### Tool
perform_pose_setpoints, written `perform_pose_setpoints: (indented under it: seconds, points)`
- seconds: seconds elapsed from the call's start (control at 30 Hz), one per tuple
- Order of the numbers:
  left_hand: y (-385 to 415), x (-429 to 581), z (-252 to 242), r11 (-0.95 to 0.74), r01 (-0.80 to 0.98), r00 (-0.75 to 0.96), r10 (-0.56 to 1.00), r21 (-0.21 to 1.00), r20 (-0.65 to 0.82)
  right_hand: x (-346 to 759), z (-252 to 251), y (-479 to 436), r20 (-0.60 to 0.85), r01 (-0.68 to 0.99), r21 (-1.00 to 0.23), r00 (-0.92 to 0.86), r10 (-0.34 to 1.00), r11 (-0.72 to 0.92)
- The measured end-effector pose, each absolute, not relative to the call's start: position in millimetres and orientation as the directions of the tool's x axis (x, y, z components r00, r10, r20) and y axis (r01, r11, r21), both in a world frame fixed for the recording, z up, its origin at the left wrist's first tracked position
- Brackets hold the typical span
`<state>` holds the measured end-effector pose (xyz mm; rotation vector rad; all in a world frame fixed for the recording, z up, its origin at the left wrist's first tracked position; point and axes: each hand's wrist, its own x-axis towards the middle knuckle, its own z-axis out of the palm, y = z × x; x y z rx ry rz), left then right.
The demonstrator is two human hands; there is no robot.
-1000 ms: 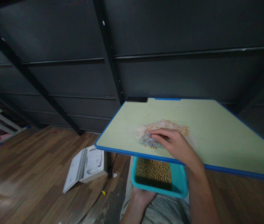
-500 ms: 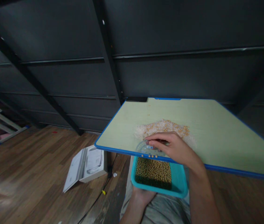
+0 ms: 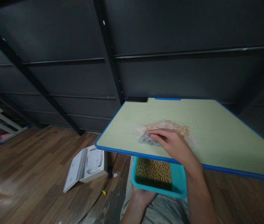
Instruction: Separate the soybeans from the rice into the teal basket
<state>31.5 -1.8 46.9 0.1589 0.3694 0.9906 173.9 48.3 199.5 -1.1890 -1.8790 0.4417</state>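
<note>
My right hand [image 3: 172, 141] is over the light green table, its fingers pinched on a clear protractor [image 3: 145, 139] with a curved edge. The protractor is at the near side of a spread pile of white grains [image 3: 161, 125] mixed with yellow bits. From underneath, my left hand [image 3: 143, 194] supports a teal tray [image 3: 179, 186] just below the table's front edge; its fingers are mostly hidden by the tray. Many round tan beans [image 3: 155, 172] fill the tray's left and middle part.
The table [image 3: 227, 137] has a blue rim. A black flat object [image 3: 136, 99] lies at its far left corner. On the wooden floor are an open white box [image 3: 95, 161] and a black cable [image 3: 96, 199]. A dark panelled wall [image 3: 180, 74] stands behind.
My right hand has moved the protractor away from the table's front edge, toward the pile. The few beans on that edge are gone from it. My left hand and the tray have hardly moved.
</note>
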Motion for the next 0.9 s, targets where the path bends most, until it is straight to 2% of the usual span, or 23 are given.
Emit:
perform_pose_setpoints:
  seconds: [0.17,0.3,0.47,0.9]
  points:
    - [-3.5,29.0,49.3,0.568,-0.771,0.525,0.823,0.287,-0.219,175.5,197.5,50.0,0.523,0.643,-0.614,-0.104,0.846,0.458]
    - [-4.7,27.4,46.0,0.564,-0.782,0.523,0.825,0.266,-0.214,178.6,197.1,50.4,0.555,0.639,-0.615,-0.067,0.829,0.463]
    - [-5.6,25.2,43.1,0.571,-0.746,0.499,0.820,0.343,-0.280,178.5,197.4,51.2,0.603,0.615,-0.617,-0.032,0.797,0.491]
    - [-4.7,29.8,50.8,0.548,-0.737,0.472,0.836,0.396,-0.280,174.9,198.4,50.7,0.543,0.531,-0.675,-0.113,0.832,0.512]
